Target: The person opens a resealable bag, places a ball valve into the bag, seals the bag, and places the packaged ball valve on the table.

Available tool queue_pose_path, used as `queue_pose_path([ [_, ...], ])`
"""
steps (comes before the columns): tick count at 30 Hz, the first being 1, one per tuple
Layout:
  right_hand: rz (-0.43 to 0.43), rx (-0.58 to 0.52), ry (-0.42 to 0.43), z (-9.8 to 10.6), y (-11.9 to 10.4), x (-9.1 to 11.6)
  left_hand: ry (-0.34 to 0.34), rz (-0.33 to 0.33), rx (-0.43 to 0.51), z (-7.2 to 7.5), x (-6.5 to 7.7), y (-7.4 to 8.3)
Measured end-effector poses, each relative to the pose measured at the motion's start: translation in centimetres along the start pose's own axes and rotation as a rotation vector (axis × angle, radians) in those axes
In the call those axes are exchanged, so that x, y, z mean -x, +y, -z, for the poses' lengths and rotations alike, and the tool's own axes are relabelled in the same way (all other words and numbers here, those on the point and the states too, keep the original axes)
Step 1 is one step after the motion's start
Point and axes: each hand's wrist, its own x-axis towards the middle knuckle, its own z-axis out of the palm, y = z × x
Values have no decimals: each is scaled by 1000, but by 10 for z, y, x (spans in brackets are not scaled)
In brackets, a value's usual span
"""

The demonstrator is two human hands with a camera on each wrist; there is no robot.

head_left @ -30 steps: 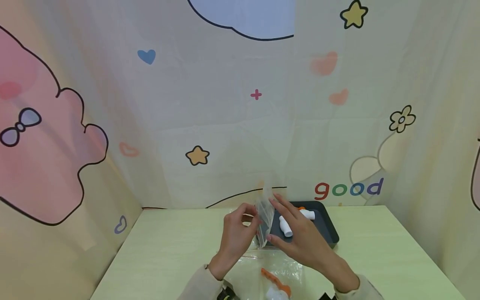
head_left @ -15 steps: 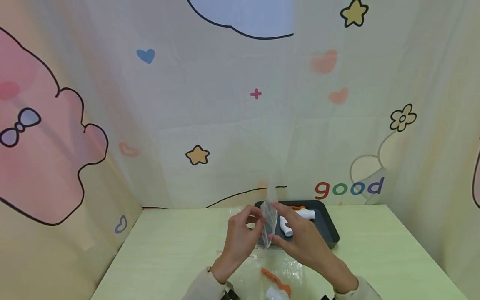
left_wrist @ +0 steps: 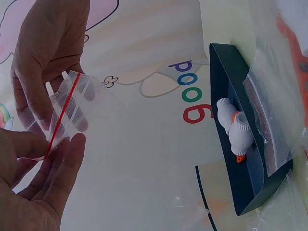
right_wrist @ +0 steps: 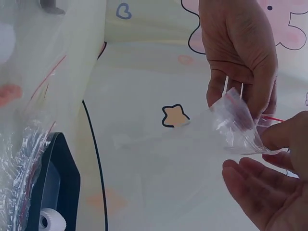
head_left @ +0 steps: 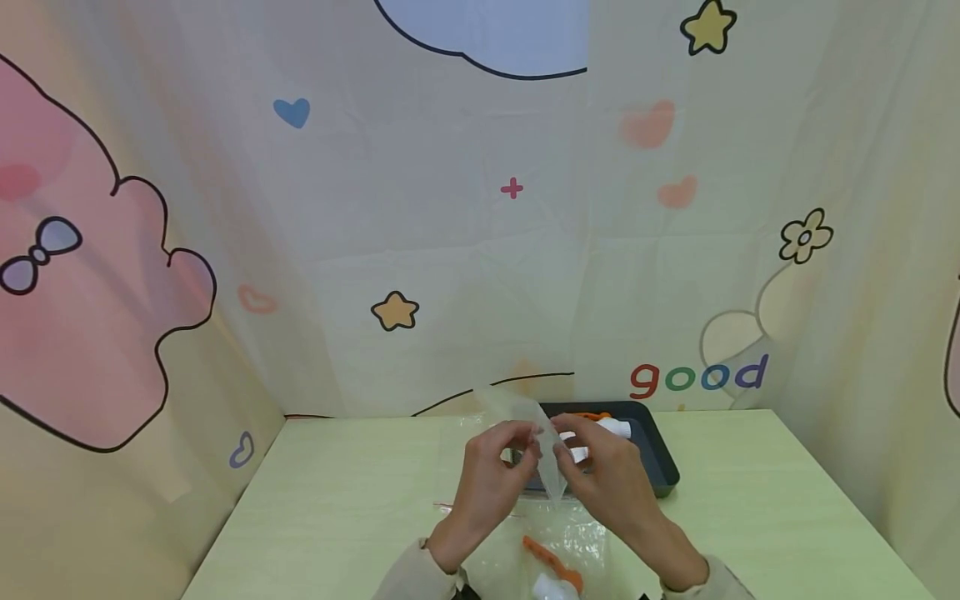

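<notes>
two hands (head_left: pixel 491 467) (head_left: pixel 615 471) hold one clear bag (head_left: pixel 552 477)

Orange-and-white item (head_left: pixel 555 564) cropped at the head view's bottom edge, tray (head_left: pixel 657 454) partly behind the right hand (head_left: pixel 611 471)

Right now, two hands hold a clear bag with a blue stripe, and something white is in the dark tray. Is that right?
Not quite: the stripe is red, as the left wrist view shows. The left hand and right hand do hold the clear bag, and something white is in the dark tray.
</notes>
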Motion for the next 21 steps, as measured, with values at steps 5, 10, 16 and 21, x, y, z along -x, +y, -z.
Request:
queue_pose_path([
  [5,14,55,44,-3,2,1,37,-36,-62,0,1,-2],
  [10,3,56,63,-5,4,2,65,-58,-92,2,3,-6],
  [16,22,91,131,-5,12,2,112,-104,-114,4,6,-15],
  [21,0,126,157,-3,19,2,121,-57,-128,11,8,-19],
])
